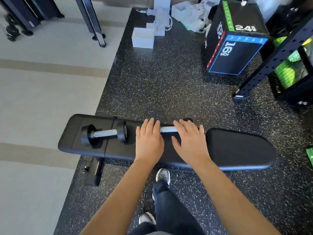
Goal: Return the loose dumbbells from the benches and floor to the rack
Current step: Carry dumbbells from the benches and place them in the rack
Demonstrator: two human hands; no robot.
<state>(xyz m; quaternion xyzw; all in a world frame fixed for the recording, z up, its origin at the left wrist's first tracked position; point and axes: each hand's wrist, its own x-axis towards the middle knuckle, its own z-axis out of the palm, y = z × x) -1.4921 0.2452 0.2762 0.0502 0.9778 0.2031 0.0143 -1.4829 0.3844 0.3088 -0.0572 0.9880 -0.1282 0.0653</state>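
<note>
A black padded bench (237, 148) lies across the view on the rubber floor. On its left part rests a black dumbbell (104, 135) with a steel handle. A second dumbbell (168, 129) lies at the bench's middle; only its steel handle and a bit of one black head show. My left hand (149, 141) is spread flat over that dumbbell's left head, fingers apart. Over its right head my right hand (189, 141) is spread the same way. Neither hand is closed around anything.
A black plyo box (237, 41) marked 16 and 24 stands at the back right. A black perforated rack frame (274, 55) with green items is at the far right. White boxes (143, 38) and bags sit at the back. Pale flooring lies left of the rubber mat.
</note>
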